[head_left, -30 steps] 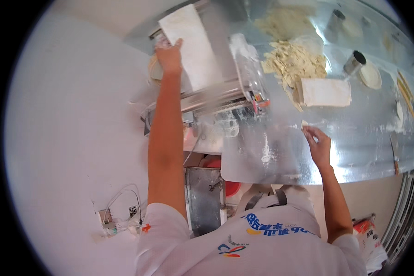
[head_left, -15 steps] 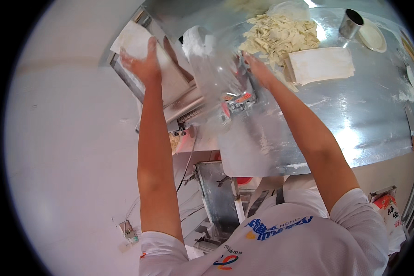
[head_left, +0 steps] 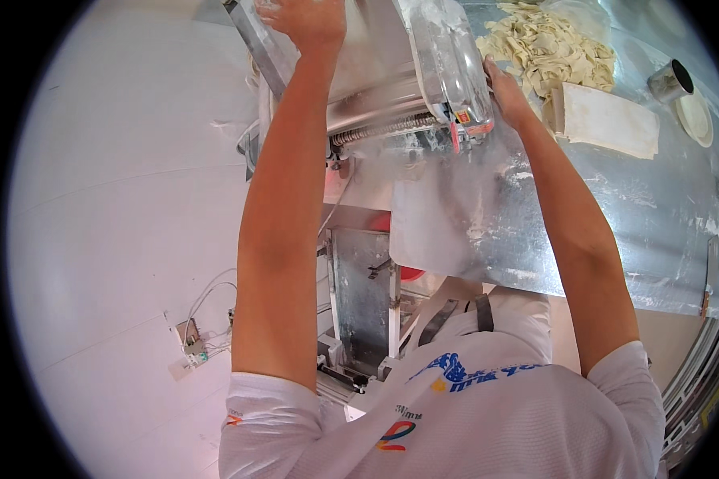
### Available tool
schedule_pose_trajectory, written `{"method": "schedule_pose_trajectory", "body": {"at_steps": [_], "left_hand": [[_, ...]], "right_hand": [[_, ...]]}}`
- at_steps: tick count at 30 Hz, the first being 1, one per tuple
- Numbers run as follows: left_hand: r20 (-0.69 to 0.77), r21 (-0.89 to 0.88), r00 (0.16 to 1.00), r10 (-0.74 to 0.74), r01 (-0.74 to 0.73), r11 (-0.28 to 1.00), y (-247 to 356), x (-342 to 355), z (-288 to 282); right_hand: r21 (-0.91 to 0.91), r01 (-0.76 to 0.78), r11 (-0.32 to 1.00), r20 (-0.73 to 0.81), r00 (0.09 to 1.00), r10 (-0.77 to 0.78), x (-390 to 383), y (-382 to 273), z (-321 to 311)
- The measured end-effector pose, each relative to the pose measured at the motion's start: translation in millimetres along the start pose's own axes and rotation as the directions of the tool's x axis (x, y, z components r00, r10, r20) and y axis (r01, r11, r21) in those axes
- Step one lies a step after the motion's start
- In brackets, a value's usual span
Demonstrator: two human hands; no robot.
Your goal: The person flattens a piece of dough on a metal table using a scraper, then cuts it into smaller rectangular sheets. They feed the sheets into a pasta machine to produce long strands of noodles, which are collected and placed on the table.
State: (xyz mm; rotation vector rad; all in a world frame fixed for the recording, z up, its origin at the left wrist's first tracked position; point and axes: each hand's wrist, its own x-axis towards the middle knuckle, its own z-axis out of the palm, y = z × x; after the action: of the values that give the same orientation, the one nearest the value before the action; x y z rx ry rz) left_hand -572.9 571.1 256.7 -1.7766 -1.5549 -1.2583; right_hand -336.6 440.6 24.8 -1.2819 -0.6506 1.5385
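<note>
A dough roller machine [head_left: 375, 96] stands at the upper middle, its metal body and clear rounded side cover [head_left: 454, 56] dusted with flour. My left hand [head_left: 305, 20] is over the machine's upper left tray, cut off by the top edge of the picture; the fingers that show are stretched out and apart. My right hand [head_left: 505, 94] is at the right side of the cover, fingers bent against it; whatever they grip there is hidden. Right of that hand lie a stack of pale dough sheets [head_left: 607, 120] and a heap of cut dough pieces [head_left: 547, 46].
The flour-streaked metal table [head_left: 567, 215] spreads to the right. On it are a steel cup [head_left: 669, 81], a white plate [head_left: 695, 120] and a long flat tool [head_left: 709, 275]. Below the machine is a metal frame [head_left: 363, 291]. Cables and a socket box [head_left: 192, 343] are at lower left.
The view has shifted, so the machine and table lie higher and further right. My left hand has moved up to the picture's top edge. The white sheet under it no longer shows clearly.
</note>
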Motion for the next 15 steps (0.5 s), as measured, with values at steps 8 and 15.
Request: {"method": "schedule_pose_trajectory", "body": {"at_steps": [8,15], "left_hand": [[0.178,0.169,0.984,0.007,-0.038,0.985,-23,2,-13],[0.391,0.209,0.912,-0.122,0.041,0.977,16,2,-41]], "right_hand": [[0.163,0.194,0.967,-0.302,0.943,-0.139,-98,43,-4],[0.085,0.136,0.987,-0.139,0.982,-0.124,-239,106,58]]}}
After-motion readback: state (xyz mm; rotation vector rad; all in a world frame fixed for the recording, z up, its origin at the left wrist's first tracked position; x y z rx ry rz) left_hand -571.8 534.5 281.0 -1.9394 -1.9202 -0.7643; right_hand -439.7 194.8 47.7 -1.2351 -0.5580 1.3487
